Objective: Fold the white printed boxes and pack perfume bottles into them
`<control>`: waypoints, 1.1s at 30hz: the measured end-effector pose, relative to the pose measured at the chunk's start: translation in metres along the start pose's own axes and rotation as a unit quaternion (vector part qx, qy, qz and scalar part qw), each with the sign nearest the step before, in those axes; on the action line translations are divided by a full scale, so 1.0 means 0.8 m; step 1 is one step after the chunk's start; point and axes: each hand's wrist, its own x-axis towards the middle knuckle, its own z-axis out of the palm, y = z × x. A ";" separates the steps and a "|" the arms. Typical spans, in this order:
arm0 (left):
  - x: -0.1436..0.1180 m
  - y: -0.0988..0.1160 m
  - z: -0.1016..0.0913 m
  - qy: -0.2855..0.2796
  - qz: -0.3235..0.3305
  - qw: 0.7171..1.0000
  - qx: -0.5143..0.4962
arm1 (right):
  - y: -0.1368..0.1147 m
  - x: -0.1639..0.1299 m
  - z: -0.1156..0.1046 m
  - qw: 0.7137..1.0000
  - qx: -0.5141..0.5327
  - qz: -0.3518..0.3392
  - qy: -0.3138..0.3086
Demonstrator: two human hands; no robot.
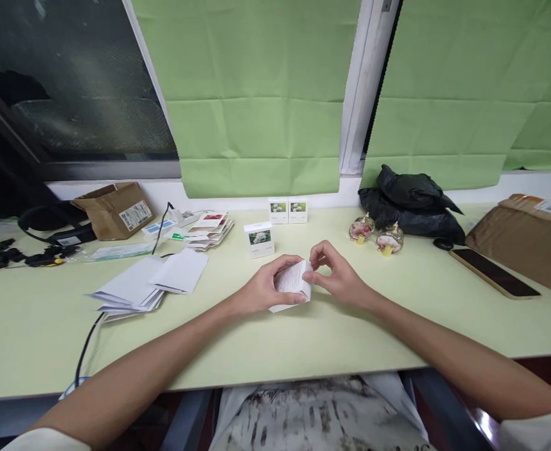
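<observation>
Both my hands meet over the middle of the pale green table (303,351). My left hand (263,289) grips a small white folded carton (294,282) from the left, resting it on the table. My right hand (339,279) pinches the carton's upper right edge with thumb and fingers. Just behind stands a finished white box with a flower picture (259,239). Two more such boxes (288,210) stand by the wall.
A stack of flat white cartons (151,285) lies to the left, with a black cable (87,341) running under it. Printed cards (210,228), a brown parcel (116,210), two small glass jars (376,235), a black bag (411,203), a phone (494,272) and a padded envelope (529,241) lie around.
</observation>
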 end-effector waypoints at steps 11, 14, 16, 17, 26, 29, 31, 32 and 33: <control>-0.007 -0.004 0.002 0.061 0.039 0.985 0.159 | 0.023 -0.003 0.015 0.965 0.159 0.204 -0.031; -0.008 -0.008 0.004 0.054 0.060 0.985 0.155 | 0.021 -0.002 0.015 0.968 0.155 0.195 -0.033; -0.006 -0.008 0.005 0.045 0.076 0.985 0.149 | 0.016 -0.001 0.014 0.967 0.168 0.184 -0.048; -0.006 -0.008 0.005 0.042 0.081 0.984 0.151 | 0.013 0.000 0.014 0.967 0.171 0.180 -0.056; -0.004 -0.016 -0.010 0.072 0.139 0.970 0.186 | 0.001 -0.007 0.006 0.993 -0.048 0.089 -0.062; -0.002 -0.020 -0.014 0.090 0.174 0.960 0.199 | 0.011 -0.007 0.001 0.988 -0.117 0.084 -0.060; -0.001 -0.020 -0.015 0.094 0.197 0.951 0.217 | 0.017 -0.006 0.000 0.988 -0.127 0.078 -0.049; 0.000 -0.019 -0.015 0.098 0.204 0.948 0.226 | 0.018 -0.005 -0.001 0.988 -0.131 0.074 -0.041; 0.001 -0.018 -0.015 0.100 0.208 0.945 0.233 | 0.019 -0.004 -0.002 0.987 -0.138 0.069 -0.035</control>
